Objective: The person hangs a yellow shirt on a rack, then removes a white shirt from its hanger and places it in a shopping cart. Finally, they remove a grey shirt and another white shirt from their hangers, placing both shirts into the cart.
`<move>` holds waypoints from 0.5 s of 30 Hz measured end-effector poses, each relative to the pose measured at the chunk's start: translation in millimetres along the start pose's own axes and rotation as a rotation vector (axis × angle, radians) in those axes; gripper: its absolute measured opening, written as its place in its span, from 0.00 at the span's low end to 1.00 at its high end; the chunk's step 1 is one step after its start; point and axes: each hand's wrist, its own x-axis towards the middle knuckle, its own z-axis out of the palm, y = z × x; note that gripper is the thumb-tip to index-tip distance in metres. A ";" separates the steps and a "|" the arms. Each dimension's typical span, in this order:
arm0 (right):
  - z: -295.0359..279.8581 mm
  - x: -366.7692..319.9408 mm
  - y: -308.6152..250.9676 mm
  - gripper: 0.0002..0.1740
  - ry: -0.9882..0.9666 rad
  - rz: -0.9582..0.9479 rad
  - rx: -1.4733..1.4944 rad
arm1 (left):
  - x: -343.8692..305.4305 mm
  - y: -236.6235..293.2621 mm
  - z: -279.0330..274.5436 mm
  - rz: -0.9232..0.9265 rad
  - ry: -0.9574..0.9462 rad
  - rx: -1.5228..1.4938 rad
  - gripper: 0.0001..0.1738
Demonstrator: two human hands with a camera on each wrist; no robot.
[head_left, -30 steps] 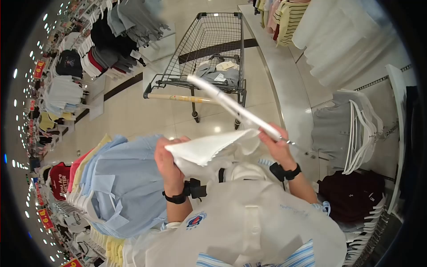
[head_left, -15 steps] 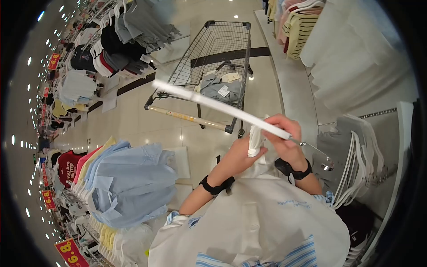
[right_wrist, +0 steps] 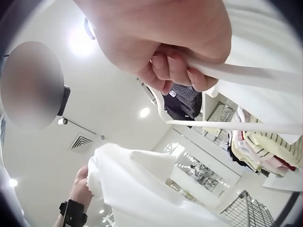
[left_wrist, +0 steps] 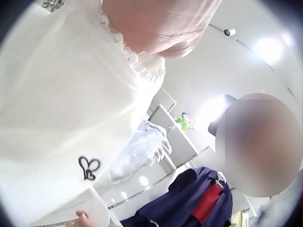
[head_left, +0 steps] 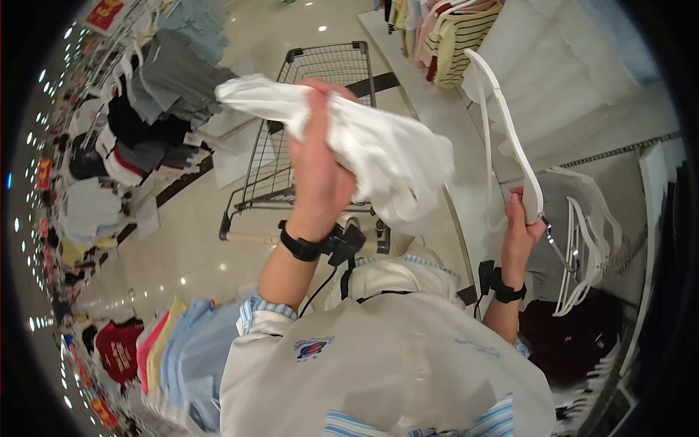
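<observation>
A bunched white garment [head_left: 386, 146] hangs from my left hand [head_left: 318, 171], whose fingers curl round it in front of the cart. In the left wrist view the white garment [left_wrist: 61, 109] shows a lace edge and a small dark heart-shaped mark. My right hand [head_left: 518, 237] grips one end of a white hanger [head_left: 511, 131], which stands roughly upright with its metal hook near the hand. The right wrist view shows the curled fingers [right_wrist: 177, 71] round the hanger [right_wrist: 227, 125]. Garment and hanger are apart.
Behind the left hand stands a wire shopping cart [head_left: 328, 62]. Empty white hangers [head_left: 582, 255] hang at the right, above a dark maroon garment [head_left: 575, 335]. Blue shirts [head_left: 200, 357] hang at the lower left, grey garments [head_left: 171, 76] at the upper left, and a striped yellow garment [head_left: 462, 44] at the top.
The hands have moved apart. My left hand has gone up and left with the garment; my right hand has gone right, and the hanger has swung from slanting left to nearly upright.
</observation>
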 end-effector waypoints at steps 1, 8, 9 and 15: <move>9.7 -8.8 -2.1 0.07 0.025 -0.007 -0.017 | 16.5 10.4 -24.9 -0.016 -0.014 -0.022 0.11; 73.5 -65.7 -9.6 0.08 0.193 -0.013 -0.132 | 77.5 47.6 -248.7 -0.219 0.393 -0.082 0.16; 79.4 -72.0 -9.0 0.09 0.205 0.042 -0.121 | 77.7 29.1 -308.3 -0.237 0.382 0.050 0.17; 118.4 -96.8 -20.8 0.09 0.220 0.015 -0.246 | 43.6 -61.5 -503.5 -0.792 0.244 0.922 0.29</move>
